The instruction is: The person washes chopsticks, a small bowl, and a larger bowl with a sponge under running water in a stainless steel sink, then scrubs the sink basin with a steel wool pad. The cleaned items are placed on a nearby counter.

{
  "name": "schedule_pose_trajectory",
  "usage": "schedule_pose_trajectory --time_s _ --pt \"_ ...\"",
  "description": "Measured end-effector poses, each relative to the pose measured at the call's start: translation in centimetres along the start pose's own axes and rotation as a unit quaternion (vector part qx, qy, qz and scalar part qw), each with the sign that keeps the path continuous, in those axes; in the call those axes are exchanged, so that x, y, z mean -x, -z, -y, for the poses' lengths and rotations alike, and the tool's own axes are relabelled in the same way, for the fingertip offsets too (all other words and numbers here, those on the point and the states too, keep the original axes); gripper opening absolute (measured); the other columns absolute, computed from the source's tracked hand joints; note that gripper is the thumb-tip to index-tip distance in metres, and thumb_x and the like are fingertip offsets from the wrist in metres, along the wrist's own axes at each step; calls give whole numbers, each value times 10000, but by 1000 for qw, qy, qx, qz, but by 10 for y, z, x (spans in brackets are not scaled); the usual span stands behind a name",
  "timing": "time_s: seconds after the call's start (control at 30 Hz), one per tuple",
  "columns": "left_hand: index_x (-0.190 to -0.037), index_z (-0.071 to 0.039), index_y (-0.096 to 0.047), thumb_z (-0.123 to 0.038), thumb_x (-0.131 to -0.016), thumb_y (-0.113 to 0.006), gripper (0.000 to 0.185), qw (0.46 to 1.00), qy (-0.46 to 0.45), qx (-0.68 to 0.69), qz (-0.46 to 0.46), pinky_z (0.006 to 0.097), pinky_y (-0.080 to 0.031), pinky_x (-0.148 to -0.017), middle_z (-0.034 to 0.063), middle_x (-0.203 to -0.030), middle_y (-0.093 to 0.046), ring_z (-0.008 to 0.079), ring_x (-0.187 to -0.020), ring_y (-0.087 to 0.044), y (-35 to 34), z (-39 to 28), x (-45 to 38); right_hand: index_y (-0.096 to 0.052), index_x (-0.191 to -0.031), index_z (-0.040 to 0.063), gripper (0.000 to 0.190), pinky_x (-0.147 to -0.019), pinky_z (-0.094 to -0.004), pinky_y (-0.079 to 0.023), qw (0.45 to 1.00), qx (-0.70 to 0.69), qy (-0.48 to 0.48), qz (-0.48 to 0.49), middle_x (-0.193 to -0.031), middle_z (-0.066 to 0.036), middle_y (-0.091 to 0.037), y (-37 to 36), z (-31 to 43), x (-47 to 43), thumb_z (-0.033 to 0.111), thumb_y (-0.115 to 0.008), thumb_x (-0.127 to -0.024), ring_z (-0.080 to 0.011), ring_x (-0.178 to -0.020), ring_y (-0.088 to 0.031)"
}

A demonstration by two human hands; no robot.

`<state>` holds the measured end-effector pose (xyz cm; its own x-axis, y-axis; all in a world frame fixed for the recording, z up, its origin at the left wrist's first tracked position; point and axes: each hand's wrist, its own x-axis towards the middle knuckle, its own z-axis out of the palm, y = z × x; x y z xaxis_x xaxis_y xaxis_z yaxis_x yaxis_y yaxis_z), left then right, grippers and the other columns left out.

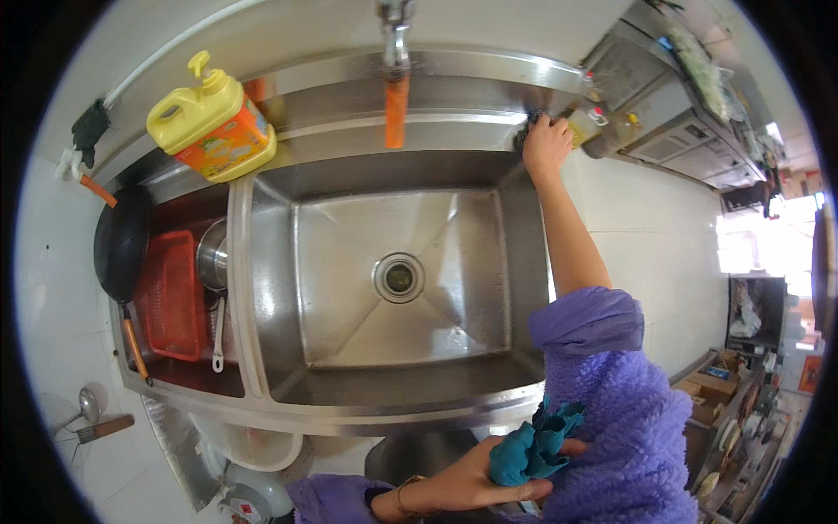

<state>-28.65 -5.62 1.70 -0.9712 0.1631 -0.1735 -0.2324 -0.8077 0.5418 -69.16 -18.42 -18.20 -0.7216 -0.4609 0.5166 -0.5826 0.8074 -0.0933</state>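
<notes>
My left hand (481, 477) is in front of the sink, fingers wrapped around a crumpled teal cloth (533, 445). My right arm stretches across the sink's right side. At the back right corner of the rim, my right hand (548, 145) curls over a dark scouring pad (521, 137), mostly hidden under the fingers. Below lies the large stainless steel sink basin (340, 262), with a round drain (399, 278) in its floor. Over the back rim hangs a faucet (395, 49) with an orange hose end (395, 114).
A yellow detergent jug (216, 131) stands at the back left. The left basin holds a red plastic basket (173, 295), a metal pot (213, 255) and a black wok (123, 245). Bottles (586, 124) stand beyond my right hand. A white basin (262, 445) sits below the front edge.
</notes>
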Motion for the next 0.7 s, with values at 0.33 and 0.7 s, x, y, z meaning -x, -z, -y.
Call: schedule_pose_trajectory --time_s 0.33,0.7 --pt "-1295 -24 -500 -247 -867 -721 531 999 -4 8 32 261 -448 -870 61 -1227 -574 107 -991 -548 4 -16 -40 -656 -1170 140 442 -952 -444 -415 933 -275 164 166 -1192 -171 -562 57 63 27 -62 -521 -800 -363 -1103 -510" --pt "-1057 -21 -573 -299 -836 -751 397 987 -117 18 -106 253 -449 -707 18 -855 -593 88 -802 -543 35 -37 -14 -700 -1073 144 359 -938 -418 -439 894 -347 281 31 -1185 -124 -578 -18 220 88 -8 -598 -764 -342 -1076 -521"
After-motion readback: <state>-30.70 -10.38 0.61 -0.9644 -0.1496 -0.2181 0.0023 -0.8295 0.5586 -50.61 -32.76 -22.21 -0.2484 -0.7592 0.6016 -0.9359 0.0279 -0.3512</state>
